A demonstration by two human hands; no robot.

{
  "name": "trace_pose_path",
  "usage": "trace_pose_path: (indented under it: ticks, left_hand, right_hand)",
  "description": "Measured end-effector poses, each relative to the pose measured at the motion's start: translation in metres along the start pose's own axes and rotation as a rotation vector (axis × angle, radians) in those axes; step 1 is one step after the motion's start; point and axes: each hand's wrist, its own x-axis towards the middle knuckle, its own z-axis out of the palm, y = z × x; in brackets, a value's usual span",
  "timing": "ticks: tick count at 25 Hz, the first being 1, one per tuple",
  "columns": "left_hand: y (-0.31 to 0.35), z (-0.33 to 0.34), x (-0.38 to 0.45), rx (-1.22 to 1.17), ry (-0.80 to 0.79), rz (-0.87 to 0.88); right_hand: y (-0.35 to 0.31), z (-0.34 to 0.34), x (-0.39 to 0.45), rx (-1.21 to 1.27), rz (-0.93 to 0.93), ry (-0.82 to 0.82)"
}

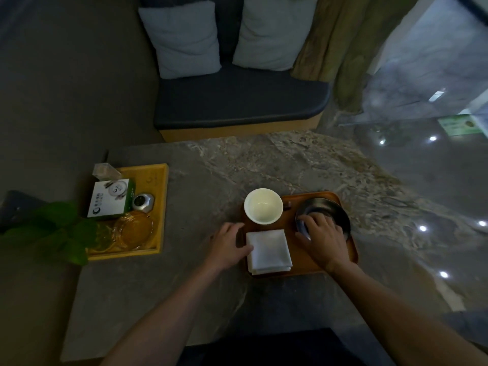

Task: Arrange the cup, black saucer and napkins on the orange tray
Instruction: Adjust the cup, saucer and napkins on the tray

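An orange tray point(303, 265) lies on the stone table in front of me. A white cup point(263, 205) stands upright at the tray's far left corner. A stack of white folded napkins point(269, 250) lies on its near left part. The black saucer point(330, 211) sits on the right side of the tray. My right hand point(320, 237) rests on the saucer's near edge, fingers curled over its rim. My left hand point(232, 245) lies at the tray's left edge, its thumb touching the napkins' left side.
A yellow tray point(161, 207) at the table's left holds a white and green box point(111, 198), a small metal tin point(142, 202) and glass dishes point(132, 229). Green leaves point(52, 228) overhang its near left. A cushioned bench point(237, 101) stands beyond the table.
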Motion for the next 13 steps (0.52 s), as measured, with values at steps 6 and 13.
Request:
trace_pose_path:
  ticks: [6,13]
  left_hand:
    - [0.003,0.017,-0.024,0.051,-0.004,0.081]
    - [0.037,0.048,-0.032,0.183,0.06,0.193]
  right_hand:
    - [0.015,0.008,-0.052,-0.013,-0.02,0.008]
    - [0.069,-0.009,-0.065,-0.045,-0.155,0.029]
